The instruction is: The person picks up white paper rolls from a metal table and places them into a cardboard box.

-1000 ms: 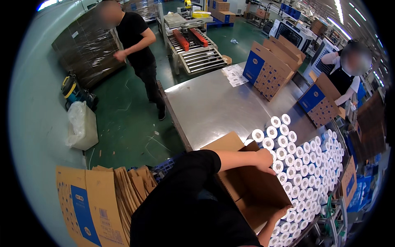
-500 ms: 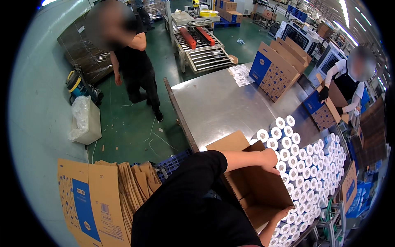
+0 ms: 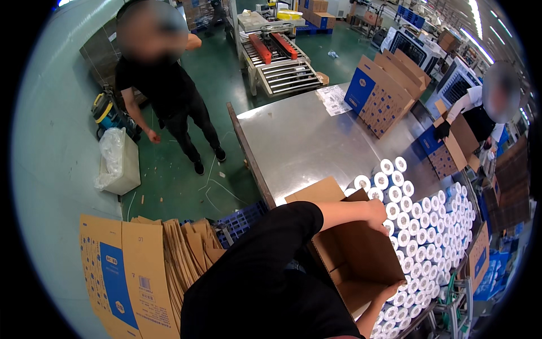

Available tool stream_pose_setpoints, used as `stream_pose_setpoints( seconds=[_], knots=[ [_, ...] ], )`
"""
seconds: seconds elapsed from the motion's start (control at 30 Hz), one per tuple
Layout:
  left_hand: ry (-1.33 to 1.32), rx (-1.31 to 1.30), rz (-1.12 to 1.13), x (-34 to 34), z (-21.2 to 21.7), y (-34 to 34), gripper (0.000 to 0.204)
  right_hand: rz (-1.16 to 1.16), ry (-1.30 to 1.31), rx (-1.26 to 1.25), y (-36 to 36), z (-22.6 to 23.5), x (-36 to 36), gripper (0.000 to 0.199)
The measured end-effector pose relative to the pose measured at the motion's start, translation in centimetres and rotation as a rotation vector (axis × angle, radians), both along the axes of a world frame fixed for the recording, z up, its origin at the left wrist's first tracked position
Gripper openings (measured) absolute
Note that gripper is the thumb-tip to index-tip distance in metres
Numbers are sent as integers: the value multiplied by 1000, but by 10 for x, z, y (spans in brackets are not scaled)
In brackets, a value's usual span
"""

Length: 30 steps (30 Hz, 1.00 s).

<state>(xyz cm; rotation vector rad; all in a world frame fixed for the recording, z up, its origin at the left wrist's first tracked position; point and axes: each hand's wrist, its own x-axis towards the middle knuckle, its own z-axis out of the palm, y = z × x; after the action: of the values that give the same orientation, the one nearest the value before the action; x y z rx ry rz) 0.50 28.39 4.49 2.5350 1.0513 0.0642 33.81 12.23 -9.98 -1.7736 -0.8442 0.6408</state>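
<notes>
An open cardboard box is tilted on its side at the table's near edge, its brown inside facing me and one flap folded out. My left hand is closed over the box's far upper edge, with the fingers partly out of sight. At the near right corner, my right hand holds the rim from below, its fingers mostly hidden by the cardboard. Just beyond the box stand many white rolls with blue sides, packed close together.
The metal table bears another open box and a printed sheet. A co-worker handles a box at right. Another person stands at left. Flattened cartons stand beside me; a roller conveyor lies beyond.
The person at left has stepped a little, turned more toward the table and lowered an arm. My hands and the box have barely moved. The co-worker at right leans slightly further over their box.
</notes>
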Motion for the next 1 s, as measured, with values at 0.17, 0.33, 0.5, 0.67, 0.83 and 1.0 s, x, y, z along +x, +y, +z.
stream_pose_setpoints(
  seconds=[0.17, 0.33, 0.5, 0.67, 0.83, 1.0],
  knots=[
    [41, -70, -35, 6, 4, 13, 77, -2, 18, -14, 5, -17, 22, 81],
    [79, -106, -31, 8, -2, 22, 78, 36, 124, -41, 9, 18, -8, 81],
    [135, -144, 18, 22, -26, 40, 80, -74, 98, -245, 18, 23, -13, 81],
    [217, -307, 42, 31, -66, 55, 86, 13, -179, -535, 25, 0, 7, 75],
    [320, -642, 155, 37, -106, 32, 83, 481, -583, -600, 27, -42, 50, 58],
    [383, -737, 120, 31, -158, 44, 79, 519, -70, -434, 43, -26, 23, 30]
  ],
)
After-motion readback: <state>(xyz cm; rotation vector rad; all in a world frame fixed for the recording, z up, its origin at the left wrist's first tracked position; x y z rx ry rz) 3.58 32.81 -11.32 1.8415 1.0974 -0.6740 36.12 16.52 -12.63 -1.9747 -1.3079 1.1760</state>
